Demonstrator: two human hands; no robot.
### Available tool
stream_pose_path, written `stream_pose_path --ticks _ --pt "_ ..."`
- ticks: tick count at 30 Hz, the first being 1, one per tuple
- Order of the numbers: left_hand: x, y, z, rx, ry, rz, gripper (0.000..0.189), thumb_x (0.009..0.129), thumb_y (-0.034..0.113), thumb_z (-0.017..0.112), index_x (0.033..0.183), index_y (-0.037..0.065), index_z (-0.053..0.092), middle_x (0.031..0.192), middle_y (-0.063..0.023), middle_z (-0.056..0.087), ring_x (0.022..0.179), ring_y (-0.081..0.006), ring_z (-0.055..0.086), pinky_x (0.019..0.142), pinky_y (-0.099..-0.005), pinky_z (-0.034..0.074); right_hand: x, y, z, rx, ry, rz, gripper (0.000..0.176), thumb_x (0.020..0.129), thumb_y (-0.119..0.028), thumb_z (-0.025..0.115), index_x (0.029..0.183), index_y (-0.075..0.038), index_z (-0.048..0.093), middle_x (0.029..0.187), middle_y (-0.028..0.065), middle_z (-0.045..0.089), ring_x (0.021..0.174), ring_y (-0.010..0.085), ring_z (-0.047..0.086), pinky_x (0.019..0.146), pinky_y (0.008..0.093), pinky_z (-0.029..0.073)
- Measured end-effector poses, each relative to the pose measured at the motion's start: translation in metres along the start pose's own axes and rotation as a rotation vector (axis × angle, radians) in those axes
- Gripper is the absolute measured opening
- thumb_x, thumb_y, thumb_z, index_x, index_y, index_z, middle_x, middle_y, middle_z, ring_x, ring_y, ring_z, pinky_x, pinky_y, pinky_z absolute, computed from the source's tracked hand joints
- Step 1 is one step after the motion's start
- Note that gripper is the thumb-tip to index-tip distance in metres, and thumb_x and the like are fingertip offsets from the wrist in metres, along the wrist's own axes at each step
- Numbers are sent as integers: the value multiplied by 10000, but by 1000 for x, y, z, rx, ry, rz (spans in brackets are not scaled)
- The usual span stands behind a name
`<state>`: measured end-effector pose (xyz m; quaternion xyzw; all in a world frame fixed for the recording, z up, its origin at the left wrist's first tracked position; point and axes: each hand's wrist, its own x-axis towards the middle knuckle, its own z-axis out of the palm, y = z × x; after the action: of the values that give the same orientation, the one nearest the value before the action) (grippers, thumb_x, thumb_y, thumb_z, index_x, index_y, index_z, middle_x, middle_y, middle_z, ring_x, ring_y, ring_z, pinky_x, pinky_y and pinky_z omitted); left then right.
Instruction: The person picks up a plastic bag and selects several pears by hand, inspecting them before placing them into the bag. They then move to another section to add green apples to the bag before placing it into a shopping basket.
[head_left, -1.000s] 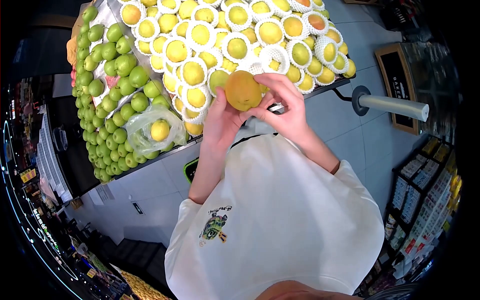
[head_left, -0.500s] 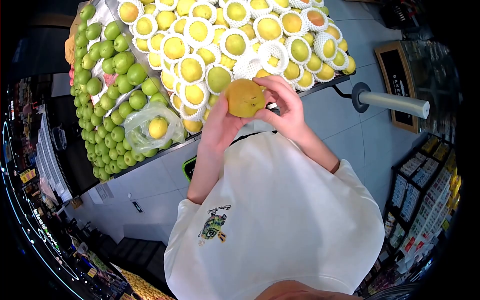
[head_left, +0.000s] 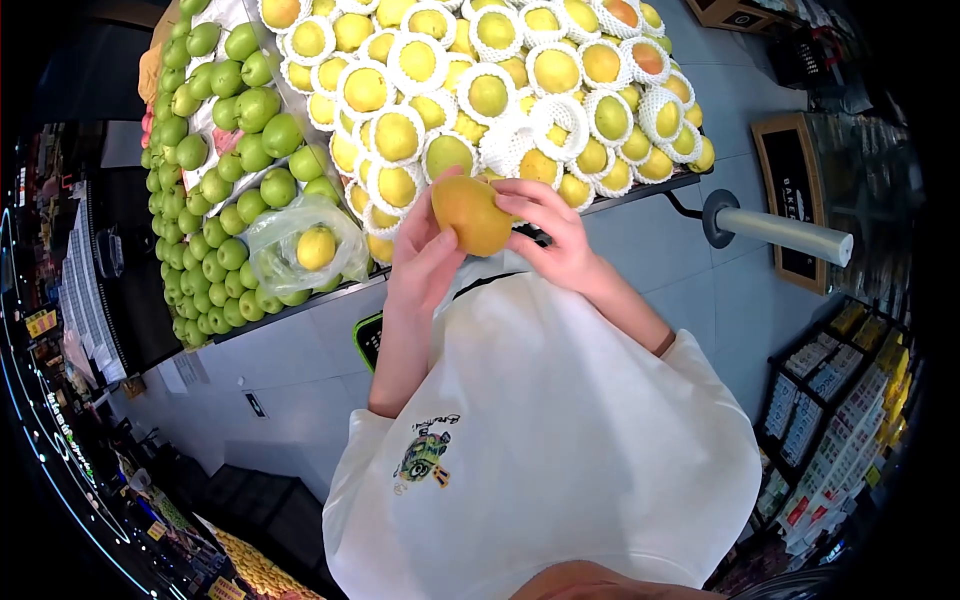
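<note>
A large yellow-orange pear [head_left: 472,215] is held up in front of my chest, at the near edge of the fruit display. Around its left side my left hand [head_left: 422,255] is closed, the thumb lying across the lower front. My right hand [head_left: 555,238] grips the other side, with fingertips on the upper right and the thumb near the bottom. Just beyond are several yellow pears [head_left: 396,137] in white foam nets. One empty foam net [head_left: 560,127] lies among them, its opening facing up.
Green apples [head_left: 257,108] are heaped on the left. A clear plastic bag [head_left: 275,250] with a yellow fruit [head_left: 316,248] inside rests on their near edge. To the right, a roll of plastic bags [head_left: 785,232] sticks out from the display on a holder. Stocked shelves [head_left: 830,390] stand lower right.
Both hands have turned the pear, so the end with the dark marks no longer faces me. Hands and pear have shifted slightly left and down in view; the right fingers are repositioned.
</note>
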<state>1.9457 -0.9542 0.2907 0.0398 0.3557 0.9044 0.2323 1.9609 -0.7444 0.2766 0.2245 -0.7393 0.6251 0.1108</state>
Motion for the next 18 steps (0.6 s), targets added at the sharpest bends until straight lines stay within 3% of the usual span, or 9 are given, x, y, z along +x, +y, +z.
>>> stream_pose_path --ticks 4,8,11,13,16,17,18 --pt "-7 -5 -10 119 -56 58 822 923 126 753 1587 17 280 1515 -155 476 1396 -266 489 1139 -426 433 -1 8 11 -37 -105 -109 518 820 71 746 1318 -43 664 1339 162 574 1204 289 627 984 385 548" --pt "-26 1 -20 146 94 57 809 903 106 761 1567 29 305 1489 -175 504 1359 -284 531 1128 -434 447 4 10 30 47 -154 -51 520 816 70 767 1313 -45 664 1346 143 552 1220 284 622 1003 390 547" --pt "-45 11 -32 124 235 144 734 888 84 757 1504 41 361 1471 -201 515 1297 -319 585 1101 -452 473 6 13 38 55 -178 12 568 832 32 792 1366 -59 620 1331 124 549 1135 241 635 937 346 561" --pt "-64 23 -54 179 361 290 651 893 160 760 1438 41 425 1503 -230 483 1277 -377 595 1090 -481 480 10 18 47 15 -169 64 577 851 32 777 1388 -68 592 1282 110 560 1015 199 630 852 309 557" --pt "-87 49 -78 357 665 431 637 878 183 782 1402 13 463 1388 -201 560 1235 -326 619 1060 -430 502 16 23 61 62 -201 162 509 887 37 732 1367 -62 593 1220 101 566 992 183 625 835 303 549" --pt "-91 56 -86 356 672 436 637 878 183 782 1402 13 463 1388 -201 560 1235 -326 619 1060 -430 502 22 20 68 70 -220 184 432 921 9 702 1335 -54 594 1176 107 568 976 185 619 824 309 541" --pt "-93 64 -96 476 830 436 649 856 194 806 1386 -7 490 1343 -182 585 1198 -295 628 1029 -402 511 28 22 77 73 -226 181 432 921 9 702 1335 -54 594 1176 107 568 976 185 619 824 309 541"
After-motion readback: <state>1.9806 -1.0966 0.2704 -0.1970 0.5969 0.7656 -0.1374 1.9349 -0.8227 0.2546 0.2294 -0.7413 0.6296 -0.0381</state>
